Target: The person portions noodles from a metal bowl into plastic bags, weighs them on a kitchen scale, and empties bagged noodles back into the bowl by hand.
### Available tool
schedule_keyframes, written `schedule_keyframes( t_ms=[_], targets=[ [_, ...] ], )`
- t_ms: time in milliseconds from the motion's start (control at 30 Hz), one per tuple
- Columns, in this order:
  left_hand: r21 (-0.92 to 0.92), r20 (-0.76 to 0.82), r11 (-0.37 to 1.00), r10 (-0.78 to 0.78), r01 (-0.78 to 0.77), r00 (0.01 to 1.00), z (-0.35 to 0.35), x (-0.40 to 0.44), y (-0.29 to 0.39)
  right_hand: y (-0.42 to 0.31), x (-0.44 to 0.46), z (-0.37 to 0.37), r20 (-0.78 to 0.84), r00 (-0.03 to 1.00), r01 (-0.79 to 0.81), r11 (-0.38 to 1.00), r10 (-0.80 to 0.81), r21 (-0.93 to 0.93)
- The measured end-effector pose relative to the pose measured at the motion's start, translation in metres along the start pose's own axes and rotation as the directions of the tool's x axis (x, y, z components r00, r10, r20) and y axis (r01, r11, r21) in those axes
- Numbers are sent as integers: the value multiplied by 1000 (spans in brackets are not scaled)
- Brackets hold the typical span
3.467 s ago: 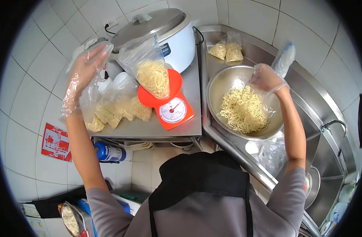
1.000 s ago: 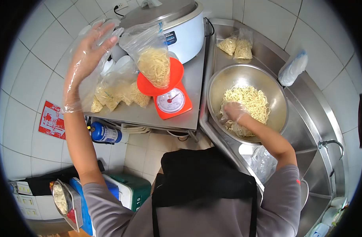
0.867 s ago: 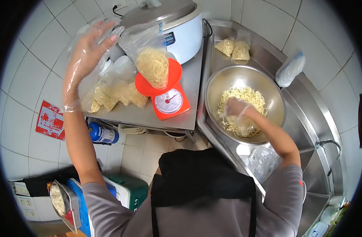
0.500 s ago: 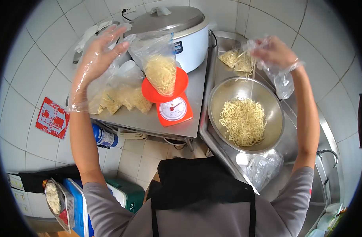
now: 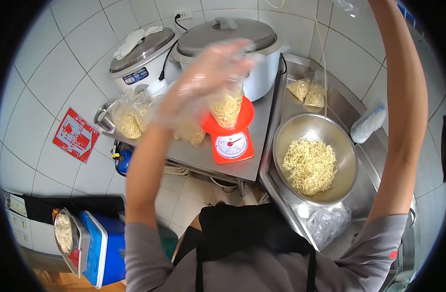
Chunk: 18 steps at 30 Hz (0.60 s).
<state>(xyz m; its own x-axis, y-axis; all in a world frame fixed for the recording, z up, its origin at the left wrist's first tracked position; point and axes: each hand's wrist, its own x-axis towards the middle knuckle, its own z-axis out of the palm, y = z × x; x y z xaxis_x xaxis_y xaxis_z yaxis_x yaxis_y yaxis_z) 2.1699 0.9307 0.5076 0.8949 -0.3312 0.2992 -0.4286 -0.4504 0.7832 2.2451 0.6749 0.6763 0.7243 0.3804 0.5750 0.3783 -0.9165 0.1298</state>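
My left hand [image 5: 211,73], in a clear plastic glove and blurred, passes in front of the large rice cooker, fingers stretched out. Below it, a clear bag of noodles [image 5: 226,111] stands on the red dish of a kitchen scale [image 5: 232,147]; its top is hidden by my hand. My right forearm [image 5: 403,92] reaches past the top edge, so the hand is out of view; only a bit of clear plastic [image 5: 347,7] shows there. Loose noodles [image 5: 309,168] lie in a steel bowl [image 5: 349,170]. A thin pale strand [image 5: 322,53] runs from above toward the bowl's rim.
Filled noodle bags [image 5: 128,119] lie left of the scale, and two more [image 5: 314,95] behind the bowl. A large rice cooker [image 5: 264,73] and a smaller cooker [image 5: 145,58] stand at the back. Crumpled plastic [image 5: 329,224] lies before the bowl. A white plastic-wrapped bundle [image 5: 369,125] is at right.
My left hand has swung right, from beside the bags to over the scale. My right hand has risen from above the bowl out of the frame. The view has shifted slightly.
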Motion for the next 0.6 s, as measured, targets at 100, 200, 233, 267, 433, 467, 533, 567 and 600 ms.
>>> schedule_keyframes(
  t_ms=[100,200,233,267,433,467,533,567,600],
  targets=[
    [-505,82,861,121,-63,989,67,10,-8,1,-11,8,4,999,-47,993,47,110],
    [-392,362,920,137,17,922,117,54,-6,11,-18,18,6,997,-76,977,77,198],
    [-511,387,859,185,43,903,136,60,-14,13,-20,22,12,996,-88,969,87,231],
    [-616,405,784,234,76,884,156,61,-25,20,-22,25,15,995,-98,959,97,266],
    [-291,558,937,2,194,830,235,47,-53,22,-28,30,3,995,-88,871,98,484],
    [-73,468,992,125,-103,875,255,43,-83,23,-24,31,-8,996,-72,845,90,530],
    [252,518,905,172,-342,838,261,37,-97,10,-15,26,-31,997,-33,791,66,611],
    [332,615,884,62,-329,786,249,33,-94,-1,-7,25,-47,998,-8,769,49,639],
    [412,691,853,-62,-322,720,235,27,-89,-9,2,23,-54,998,14,746,30,665]
  ],
)
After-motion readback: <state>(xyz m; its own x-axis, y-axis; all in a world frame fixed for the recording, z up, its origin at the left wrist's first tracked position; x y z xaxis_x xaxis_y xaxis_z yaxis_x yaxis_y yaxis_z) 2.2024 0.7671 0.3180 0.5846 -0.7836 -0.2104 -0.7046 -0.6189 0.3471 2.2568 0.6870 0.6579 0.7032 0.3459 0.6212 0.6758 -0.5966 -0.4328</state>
